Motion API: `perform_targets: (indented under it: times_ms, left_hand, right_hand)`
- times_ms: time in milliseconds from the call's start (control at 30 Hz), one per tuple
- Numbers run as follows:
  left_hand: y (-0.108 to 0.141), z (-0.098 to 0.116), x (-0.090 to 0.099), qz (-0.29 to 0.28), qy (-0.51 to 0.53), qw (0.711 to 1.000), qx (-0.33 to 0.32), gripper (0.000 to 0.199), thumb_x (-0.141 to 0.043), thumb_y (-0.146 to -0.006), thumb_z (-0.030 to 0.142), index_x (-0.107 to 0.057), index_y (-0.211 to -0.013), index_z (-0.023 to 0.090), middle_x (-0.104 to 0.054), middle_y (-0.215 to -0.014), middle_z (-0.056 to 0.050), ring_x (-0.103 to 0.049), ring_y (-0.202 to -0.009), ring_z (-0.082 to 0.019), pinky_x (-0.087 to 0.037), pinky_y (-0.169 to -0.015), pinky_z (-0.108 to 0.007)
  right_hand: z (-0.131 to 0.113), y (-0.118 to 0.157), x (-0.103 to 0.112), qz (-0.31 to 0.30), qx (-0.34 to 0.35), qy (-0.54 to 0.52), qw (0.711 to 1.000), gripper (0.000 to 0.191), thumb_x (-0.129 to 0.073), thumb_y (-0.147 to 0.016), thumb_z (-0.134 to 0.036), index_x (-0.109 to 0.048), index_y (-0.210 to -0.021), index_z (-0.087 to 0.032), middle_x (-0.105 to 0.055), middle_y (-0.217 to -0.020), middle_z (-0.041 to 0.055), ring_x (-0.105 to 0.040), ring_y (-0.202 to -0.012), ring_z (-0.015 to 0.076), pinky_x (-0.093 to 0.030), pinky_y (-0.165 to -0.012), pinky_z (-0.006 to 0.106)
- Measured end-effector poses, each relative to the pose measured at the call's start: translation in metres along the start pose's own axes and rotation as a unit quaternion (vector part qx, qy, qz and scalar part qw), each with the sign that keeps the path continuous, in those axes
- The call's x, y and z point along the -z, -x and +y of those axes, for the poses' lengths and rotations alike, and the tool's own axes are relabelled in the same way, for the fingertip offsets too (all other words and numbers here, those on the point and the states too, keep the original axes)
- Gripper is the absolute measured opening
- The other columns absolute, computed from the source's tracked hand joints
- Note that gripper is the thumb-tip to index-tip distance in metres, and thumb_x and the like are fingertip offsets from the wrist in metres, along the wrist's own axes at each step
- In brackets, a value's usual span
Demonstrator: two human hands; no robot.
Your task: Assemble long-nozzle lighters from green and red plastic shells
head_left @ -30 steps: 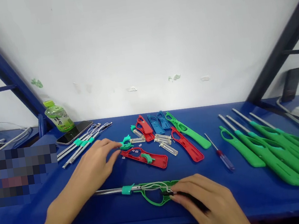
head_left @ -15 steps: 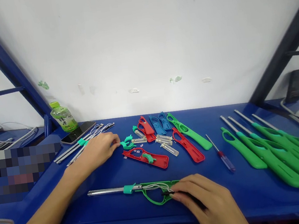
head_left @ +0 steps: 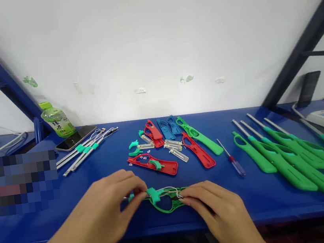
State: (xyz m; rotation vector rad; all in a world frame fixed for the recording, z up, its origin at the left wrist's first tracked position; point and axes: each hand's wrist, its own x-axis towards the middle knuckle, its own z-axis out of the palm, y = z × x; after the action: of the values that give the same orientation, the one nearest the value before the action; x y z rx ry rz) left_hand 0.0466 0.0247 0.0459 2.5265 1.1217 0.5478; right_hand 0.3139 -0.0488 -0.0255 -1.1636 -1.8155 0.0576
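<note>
My left hand is closed in a pinch on a small teal trigger, held over the front of an open green lighter half-shell. A metal lighter tube runs from the shell leftward, mostly hidden behind my left fingers. White wires trail from the tube into the shell. My right hand pinches the dark igniter piece at the wires' end, just inside the shell. Its fingers cover most of that piece and the shell's rear. Other teal triggers lie behind, near a red half-shell bearing another trigger.
Clear fuel tanks, blue half-shells and a longer green shell lie mid-table. A screwdriver and several green lighters are rightward. Wired tubes, a phone and a bottle stand or lie left.
My left hand has come from the loose teal parts down to the green shell, bringing a trigger. My right hand stays at the wires' end. The view has shifted slightly.
</note>
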Motion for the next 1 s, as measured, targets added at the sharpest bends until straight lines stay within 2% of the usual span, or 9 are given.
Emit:
perform_targets:
  times_ms: [100, 233, 400, 500, 667, 833, 1000]
  left_hand:
    - [0.006, 0.014, -0.015, -0.048, 0.018, 0.999, -0.001, 0.021, -0.059, -0.111, 0.024, -0.075, -0.098, 0.031, -0.075, -0.099, 0.006, -0.070, -0.086, -0.013, -0.049, -0.077, -0.026]
    - [0.011, 0.021, -0.025, -0.087, 0.004, 0.996, -0.025, 0.021, -0.056, -0.112, 0.020, -0.072, -0.104, 0.031, -0.077, -0.104, 0.005, -0.070, -0.098, -0.018, -0.052, -0.082, -0.029]
    - [0.013, 0.021, -0.032, -0.068, -0.031, 0.995, -0.071, 0.035, -0.044, -0.115, 0.018, -0.071, -0.096, 0.030, -0.079, -0.091, 0.005, -0.076, -0.084, -0.019, -0.057, -0.109, -0.037]
    - [0.013, 0.021, -0.033, -0.045, -0.048, 0.993, -0.093, 0.035, -0.042, -0.116, 0.019, -0.073, -0.106, 0.032, -0.084, -0.105, 0.006, -0.082, -0.090, -0.019, -0.057, -0.116, -0.039]
    - [0.012, 0.021, -0.031, -0.034, -0.071, 0.992, -0.100, 0.036, -0.039, -0.118, 0.024, -0.073, -0.107, 0.032, -0.085, -0.115, 0.005, -0.084, -0.093, -0.020, -0.062, -0.109, -0.040]
    - [0.013, 0.019, -0.032, -0.038, -0.082, 0.992, -0.083, 0.028, -0.047, -0.116, 0.023, -0.073, -0.112, 0.032, -0.084, -0.115, 0.003, -0.082, -0.105, -0.022, -0.065, -0.091, -0.034]
    - [0.011, 0.016, -0.033, -0.039, -0.059, 0.995, -0.074, 0.025, -0.050, -0.116, 0.024, -0.073, -0.110, 0.030, -0.081, -0.107, 0.002, -0.080, -0.094, -0.019, -0.061, -0.082, -0.028]
  right_hand:
    - [0.000, 0.001, 0.000, 0.003, 0.003, 0.003, 1.000, 0.025, -0.057, -0.118, -0.034, -0.078, -0.108, -0.025, -0.085, -0.099, -0.0034, -0.081, -0.084, 0.0139, -0.064, -0.081, 0.024]
    - [0.000, 0.001, 0.001, -0.002, -0.002, 0.007, 1.000, 0.026, -0.056, -0.118, -0.034, -0.078, -0.106, -0.026, -0.085, -0.099, -0.0034, -0.081, -0.082, 0.0139, -0.064, -0.080, 0.024]
    - [0.000, 0.001, 0.001, -0.009, -0.002, 0.009, 1.000, 0.025, -0.057, -0.118, -0.032, -0.079, -0.107, -0.025, -0.085, -0.099, -0.0018, -0.081, -0.082, 0.0158, -0.065, -0.081, 0.026]
    - [0.001, 0.002, 0.000, -0.010, -0.004, 0.003, 1.000, 0.024, -0.057, -0.117, -0.030, -0.079, -0.108, -0.024, -0.085, -0.100, -0.0015, -0.081, -0.084, 0.0157, -0.065, -0.083, 0.025]
    - [0.000, 0.002, 0.002, -0.015, -0.013, -0.004, 1.000, 0.023, -0.058, -0.117, -0.030, -0.078, -0.108, -0.025, -0.085, -0.100, -0.0032, -0.080, -0.083, 0.0144, -0.064, -0.082, 0.024]
    - [0.001, 0.003, 0.002, -0.021, -0.017, -0.003, 1.000, 0.023, -0.058, -0.117, -0.030, -0.078, -0.108, -0.025, -0.085, -0.101, -0.0030, -0.080, -0.085, 0.0149, -0.065, -0.084, 0.025]
    - [0.000, 0.003, 0.002, -0.018, -0.017, 0.000, 1.000, 0.024, -0.057, -0.118, -0.031, -0.078, -0.109, -0.026, -0.085, -0.101, -0.0035, -0.080, -0.085, 0.0146, -0.065, -0.084, 0.025]
